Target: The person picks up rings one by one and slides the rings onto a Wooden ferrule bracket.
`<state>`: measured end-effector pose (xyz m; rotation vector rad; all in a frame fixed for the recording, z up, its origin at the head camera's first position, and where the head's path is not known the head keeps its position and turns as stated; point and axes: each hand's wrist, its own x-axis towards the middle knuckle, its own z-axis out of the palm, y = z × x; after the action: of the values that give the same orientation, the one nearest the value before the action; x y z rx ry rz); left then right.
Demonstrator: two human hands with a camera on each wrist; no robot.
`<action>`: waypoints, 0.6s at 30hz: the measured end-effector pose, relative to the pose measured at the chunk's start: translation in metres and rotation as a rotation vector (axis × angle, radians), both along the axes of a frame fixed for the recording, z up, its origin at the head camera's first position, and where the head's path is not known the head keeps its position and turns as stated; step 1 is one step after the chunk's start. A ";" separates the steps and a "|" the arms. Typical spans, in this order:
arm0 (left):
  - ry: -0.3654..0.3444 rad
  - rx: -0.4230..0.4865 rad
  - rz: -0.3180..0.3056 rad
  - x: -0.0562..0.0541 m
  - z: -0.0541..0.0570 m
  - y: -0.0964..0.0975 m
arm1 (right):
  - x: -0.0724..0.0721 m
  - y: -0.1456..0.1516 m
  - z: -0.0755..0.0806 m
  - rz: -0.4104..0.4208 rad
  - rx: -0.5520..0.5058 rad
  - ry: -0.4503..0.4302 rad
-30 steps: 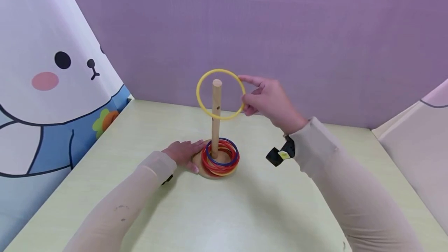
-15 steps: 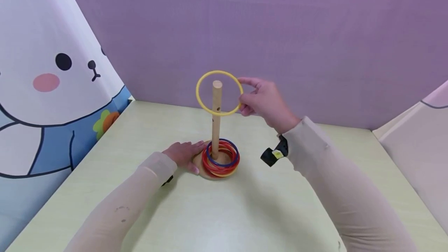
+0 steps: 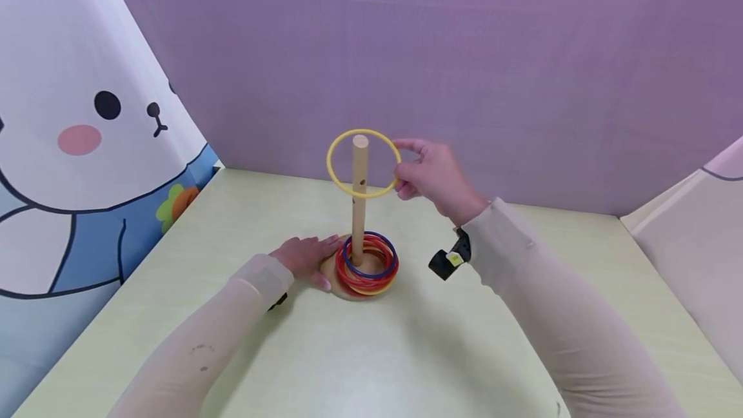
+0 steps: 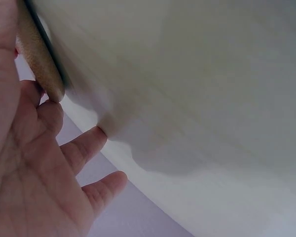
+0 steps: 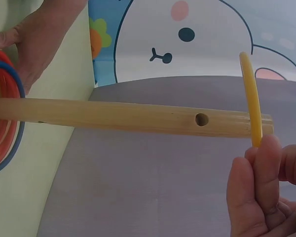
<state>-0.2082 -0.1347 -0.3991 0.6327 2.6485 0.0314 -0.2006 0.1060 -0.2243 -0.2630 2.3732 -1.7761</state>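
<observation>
My right hand (image 3: 432, 176) pinches the right side of a thin yellow ring (image 3: 371, 195) between thumb and fingers. In the right wrist view, the yellow ring (image 5: 252, 98) stands nearly edge-on across the wooden peg (image 5: 138, 116), whose tip pokes out just beyond it. The ring appears to go around the peg's top. Low on the peg (image 3: 359, 211), a blue ring (image 3: 369, 276) tops a pile of red and yellow rings (image 5: 9, 136). With relaxed fingers, my left hand (image 3: 304, 257) rests on the left edge of the round wooden base (image 3: 329, 276).
A pale table (image 3: 325, 347) carries the stand. Behind it hangs a purple cloth wall (image 3: 493, 69). At the left is a panel with a cartoon animal (image 3: 75, 95); a pale panel (image 3: 696, 231) borders the right. Both wrists wear black straps.
The yellow ring and my right hand have moved slightly left and down, and the ring lies a bit flatter about the peg's top. My left hand stays on the base.
</observation>
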 end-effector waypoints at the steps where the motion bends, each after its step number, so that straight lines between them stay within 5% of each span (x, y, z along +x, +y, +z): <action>1: 0.002 0.001 -0.001 0.000 0.000 0.000 | 0.000 0.000 -0.001 0.000 0.000 -0.005; 18: 0.014 0.021 -0.012 0.001 0.003 -0.003 | -0.001 -0.003 -0.028 0.010 0.003 -0.067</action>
<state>-0.2075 -0.1374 -0.3964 0.6577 2.6609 0.0514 -0.2019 0.1026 -0.2522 -0.2110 2.3244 -1.7492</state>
